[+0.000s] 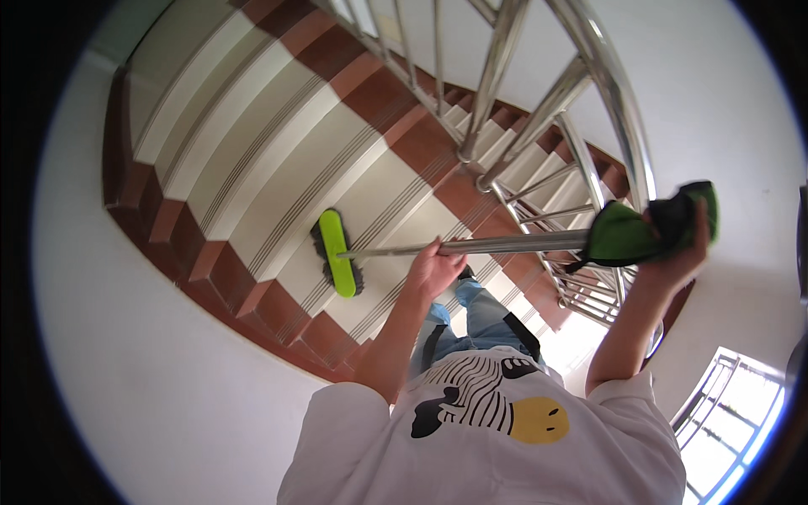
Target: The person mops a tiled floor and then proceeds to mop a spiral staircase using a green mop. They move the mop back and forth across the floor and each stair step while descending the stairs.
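A broom with a lime-green head and dark bristles rests on a pale stair tread. Its metal pole runs rightward, past my waist. My left hand holds the pole partway along, thumb and fingers around it. At the pole's upper end, my right hand is closed on a green and black fabric piece, blurred and close to the camera. The fabric hides the pole's end, so I cannot tell whether my fingers also grip the pole.
Pale stairs with red-brown tiled borders curve away ahead. A shiny metal railing stands on the right, with another flight beyond its bars. White wall bounds the left. A barred window is at lower right.
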`<state>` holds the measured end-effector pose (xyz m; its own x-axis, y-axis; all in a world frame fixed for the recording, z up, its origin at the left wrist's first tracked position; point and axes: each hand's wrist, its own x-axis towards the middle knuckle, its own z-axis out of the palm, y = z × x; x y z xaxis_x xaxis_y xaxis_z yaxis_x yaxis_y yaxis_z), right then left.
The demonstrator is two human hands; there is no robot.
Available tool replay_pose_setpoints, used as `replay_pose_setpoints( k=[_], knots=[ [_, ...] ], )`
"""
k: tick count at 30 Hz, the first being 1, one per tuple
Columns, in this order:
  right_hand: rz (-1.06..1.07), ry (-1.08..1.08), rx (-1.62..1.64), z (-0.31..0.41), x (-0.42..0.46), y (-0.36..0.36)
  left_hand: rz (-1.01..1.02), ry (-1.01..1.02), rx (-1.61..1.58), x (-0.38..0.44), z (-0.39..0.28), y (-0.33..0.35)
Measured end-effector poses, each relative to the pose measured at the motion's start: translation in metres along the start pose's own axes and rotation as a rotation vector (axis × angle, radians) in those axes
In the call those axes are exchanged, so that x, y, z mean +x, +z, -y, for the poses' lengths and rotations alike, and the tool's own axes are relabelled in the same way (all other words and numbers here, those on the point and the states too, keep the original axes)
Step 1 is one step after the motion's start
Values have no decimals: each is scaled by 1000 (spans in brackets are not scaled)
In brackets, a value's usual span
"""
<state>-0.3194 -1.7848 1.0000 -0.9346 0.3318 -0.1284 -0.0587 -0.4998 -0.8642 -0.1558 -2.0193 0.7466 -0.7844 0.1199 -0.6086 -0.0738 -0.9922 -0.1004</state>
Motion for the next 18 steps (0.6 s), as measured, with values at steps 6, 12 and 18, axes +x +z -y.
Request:
replay_pose_setpoints(
  k=[6, 12, 18],
  knots=[
    [-40, -222, 29, 75, 4, -120, 96, -223, 317, 103, 74, 43],
    [-65, -393, 65, 68, -17, -143, 155, -155, 329, 153, 98, 58],
    [-323, -574, -217, 61, -3, -122, 27, 34, 176, 106, 89, 50]
  ],
)
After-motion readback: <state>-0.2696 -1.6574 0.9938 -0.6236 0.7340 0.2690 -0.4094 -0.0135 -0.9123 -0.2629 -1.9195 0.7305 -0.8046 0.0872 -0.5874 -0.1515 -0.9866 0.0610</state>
